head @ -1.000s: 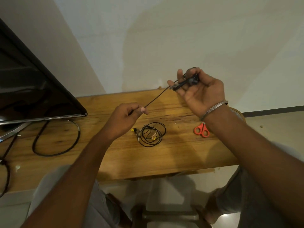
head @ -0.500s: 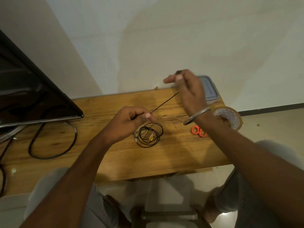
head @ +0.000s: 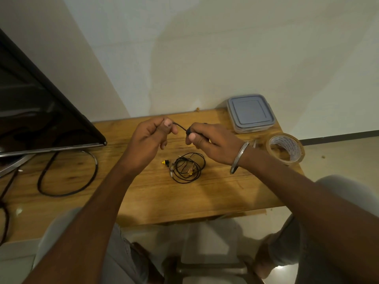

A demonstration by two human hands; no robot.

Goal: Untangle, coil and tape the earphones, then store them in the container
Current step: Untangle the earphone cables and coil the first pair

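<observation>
Nearest the camera, grey trouser legs [head: 61,232] flank a pale stool [head: 207,240] that sits under the near edge of the wooden table [head: 205,201]. Both forearms reach over that edge and cross most of the bare wood in the middle.

Just beyond the forearms, a set of coiled earphones [head: 188,168] lies flat on the table, a yellow tip poking out on its left side. It sits below and between the two hands, touching neither. To the left, a thick black cable [head: 67,173] loops across the wood under the tilted dark screen [head: 41,109], which covers the far left corner. To the right, the tape roll [head: 285,148] stands near the right edge, close behind the wrist with the metal bangle [head: 239,157]. The lidded container [head: 250,112] sits at the far right corner against the wall [head: 205,48].

Open wood shows in front of the coil and between the coil and the black cable.

The left hand [head: 149,138] and right hand [head: 213,142] are raised above the table, close together. A short span of earphone cord [head: 180,126] runs between them. The left thumb and forefinger pinch one end, with the other fingers curled in. The right fingers are clenched around a dark lump at the other end, possibly an earbud or a plug; the view is too blurred to tell.
</observation>
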